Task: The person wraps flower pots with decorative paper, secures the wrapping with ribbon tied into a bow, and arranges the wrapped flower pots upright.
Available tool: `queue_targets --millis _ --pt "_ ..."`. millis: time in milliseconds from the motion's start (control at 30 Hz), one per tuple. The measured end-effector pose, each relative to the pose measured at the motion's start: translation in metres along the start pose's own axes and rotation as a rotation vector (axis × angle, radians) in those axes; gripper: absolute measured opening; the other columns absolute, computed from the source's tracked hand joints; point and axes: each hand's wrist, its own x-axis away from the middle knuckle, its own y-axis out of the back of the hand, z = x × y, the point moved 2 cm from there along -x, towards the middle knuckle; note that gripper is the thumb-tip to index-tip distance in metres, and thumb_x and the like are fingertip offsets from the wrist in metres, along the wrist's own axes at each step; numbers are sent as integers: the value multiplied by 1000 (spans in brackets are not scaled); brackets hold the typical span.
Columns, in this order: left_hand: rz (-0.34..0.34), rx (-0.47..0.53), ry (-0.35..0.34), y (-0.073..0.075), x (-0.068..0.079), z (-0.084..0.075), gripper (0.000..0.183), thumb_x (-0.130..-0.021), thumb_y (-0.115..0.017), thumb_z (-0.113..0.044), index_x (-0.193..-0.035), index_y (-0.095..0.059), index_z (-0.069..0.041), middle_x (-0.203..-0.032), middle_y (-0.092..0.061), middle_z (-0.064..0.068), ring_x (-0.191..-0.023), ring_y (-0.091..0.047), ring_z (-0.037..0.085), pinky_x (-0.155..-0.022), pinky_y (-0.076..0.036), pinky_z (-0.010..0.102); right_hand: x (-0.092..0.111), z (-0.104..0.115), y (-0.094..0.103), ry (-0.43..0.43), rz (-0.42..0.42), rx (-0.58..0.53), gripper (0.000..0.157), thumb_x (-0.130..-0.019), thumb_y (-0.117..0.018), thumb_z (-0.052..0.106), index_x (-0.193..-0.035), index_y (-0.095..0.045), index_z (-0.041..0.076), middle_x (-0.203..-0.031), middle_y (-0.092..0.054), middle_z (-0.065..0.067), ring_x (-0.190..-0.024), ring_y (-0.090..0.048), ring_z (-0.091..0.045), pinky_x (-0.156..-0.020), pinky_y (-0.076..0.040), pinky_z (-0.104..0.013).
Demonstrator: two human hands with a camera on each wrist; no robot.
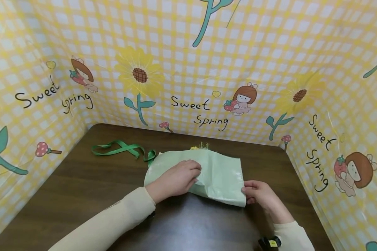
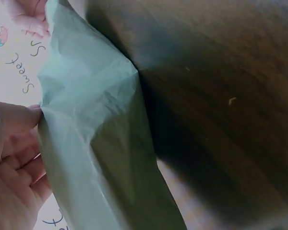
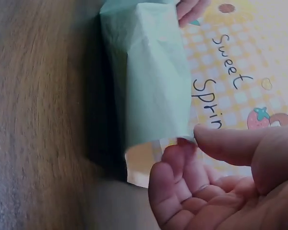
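Note:
A pale green sheet of wrapping paper (image 1: 224, 174) lies folded over on the table, creased in its middle. My left hand (image 1: 177, 177) is over its middle; in the left wrist view the thumb and fingers pinch the paper's edge (image 2: 81, 129). At the right end my right hand (image 1: 264, 195) pinches a corner of the sheet, thumb on one face and fingertips behind, as the right wrist view shows. Past the paper's far edge peek small yellow flowers (image 1: 193, 148) and thin green sprigs (image 1: 204, 145); whatever else the sheet covers is hidden.
A green ribbon (image 1: 119, 150) lies loosely looped at the back left, one end reaching the paper. Yellow checked cloth (image 1: 188, 80) with printed flowers walls the dark wooden table (image 1: 72, 195) at the back and sides.

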Motion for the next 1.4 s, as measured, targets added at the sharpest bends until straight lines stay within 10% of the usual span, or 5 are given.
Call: queue_targets --millis 500,800,1000,1400 --pt "93 110 -4 -2 1 9 47 -98 -70 -41 -131 -66 -9 -137 -61 2 -132 -55 19 -113 -42 34 14 -11 18 34 193 -166 57 -103 -60 7 -142 -34 -24 -108 -71 -6 -93 -70 -20 -82 -60 -36" --pt "116 52 -15 1 3 10 49 -96 -72 -38 -134 -64 -9 -139 -60 3 -133 -54 20 -114 -41 34 21 64 -10 385 -330 533 33 -100 -67 17 -129 -66 1 -119 -68 -15 -108 -67 -30 -92 -55 -46" --pt "88 76 -15 0 6 12 50 -92 -78 -35 -133 -65 -9 -138 -60 2 -131 -54 20 -112 -42 35 4 111 -81 655 -275 686 19 -96 -72 12 -114 -76 8 -112 -72 -5 -106 -69 -24 -90 -55 -44" --pt "19 81 39 -4 16 10 53 -91 -78 -38 -135 -66 -11 -133 -59 1 -127 -54 19 -109 -45 35 -24 99 -135 632 -333 815 8 -97 -70 14 -93 -76 10 -91 -67 -1 -85 -66 -19 -77 -57 -36"
